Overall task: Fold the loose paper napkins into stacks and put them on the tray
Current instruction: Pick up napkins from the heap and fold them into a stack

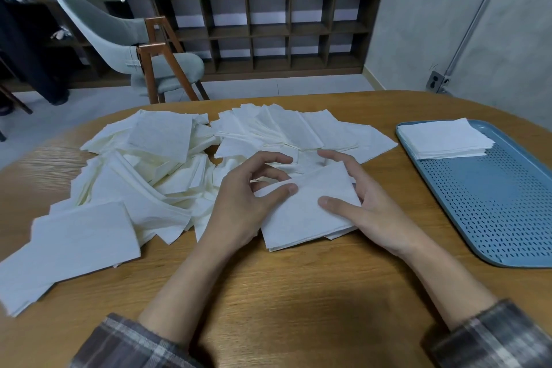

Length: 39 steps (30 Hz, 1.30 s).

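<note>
A person sits at the wooden counter, plaid sleeves pushed back from both wrists. Between the two hands, near the middle of the counter, lies a small stack of napkins, squared up and resting flat on the wood. The left hand grasps its left edge, thumb pressed on the top sheet and fingers curled round the far side. The right hand grasps the right edge the same way, thumb lying flat on top and fingers curved along the far corner.

Behind and to the left of the hands spreads a wide heap of loose napkins, overlapping at all angles and reaching to the near left edge of the counter. Some of them run across the far side towards the right.

On the right sits a blue perforated tray. A finished pile of napkins lies at its far end.

Beyond the counter stand a grey chair with wooden legs and a low dark shelf unit with potted plants on top.
</note>
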### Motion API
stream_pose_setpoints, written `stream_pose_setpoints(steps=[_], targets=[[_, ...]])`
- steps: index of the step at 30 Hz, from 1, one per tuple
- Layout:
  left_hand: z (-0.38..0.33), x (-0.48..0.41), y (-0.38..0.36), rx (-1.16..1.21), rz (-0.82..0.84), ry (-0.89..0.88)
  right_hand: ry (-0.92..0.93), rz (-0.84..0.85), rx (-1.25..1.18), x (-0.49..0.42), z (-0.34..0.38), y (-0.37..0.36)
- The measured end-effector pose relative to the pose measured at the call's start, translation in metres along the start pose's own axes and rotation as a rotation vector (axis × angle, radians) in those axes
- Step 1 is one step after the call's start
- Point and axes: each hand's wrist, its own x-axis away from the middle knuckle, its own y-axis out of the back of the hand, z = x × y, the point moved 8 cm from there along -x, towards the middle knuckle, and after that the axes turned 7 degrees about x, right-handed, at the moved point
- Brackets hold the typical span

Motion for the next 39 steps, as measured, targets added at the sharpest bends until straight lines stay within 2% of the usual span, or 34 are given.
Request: stream_pose_setpoints(steps=[8, 14, 16, 19, 21, 24, 27, 29, 35, 39], targets=[[0.002, 0.003, -0.001, -0.118, -0.017, -0.052, 0.109, -0.043, -0.084, 0.002, 0.01, 0.006], [-0.004, 0.004, 0.0, 0.066, -0.035, -0.019, 0.132, -0.11, -0.153, 0.001, 0.009, 0.017], [-0.006, 0.005, 0.001, 0.063, -0.055, -0.045, 0.152, -0.115, -0.085, 0.001, 0.01, 0.017], [-0.007, 0.008, -0.001, -0.041, -0.078, -0.127, 0.158, -0.107, 0.096, 0.0, 0.011, 0.015], [-0.015, 0.012, -0.006, -0.263, -0.086, -0.298, 0.116, -0.143, 0.155, -0.001, 0.005, 0.017], [-0.018, 0.02, -0.028, -0.462, 0.045, -0.485, 0.087, -0.205, 0.215, -0.004, -0.003, 0.022], [0.002, 0.024, -0.054, -0.55, 0.346, -0.419, 0.088, -0.231, 0.242, -0.004, -0.006, 0.025], [0.013, 0.024, -0.06, -0.583, 0.452, -0.355, 0.088, -0.236, 0.248, -0.003, -0.006, 0.025], [0.009, 0.025, -0.061, -0.636, 0.389, -0.389, 0.099, -0.219, 0.246, -0.004, -0.004, 0.023], [0.006, 0.024, -0.063, -0.559, 0.36, -0.346, 0.086, -0.184, 0.247, -0.004, -0.003, 0.019]])
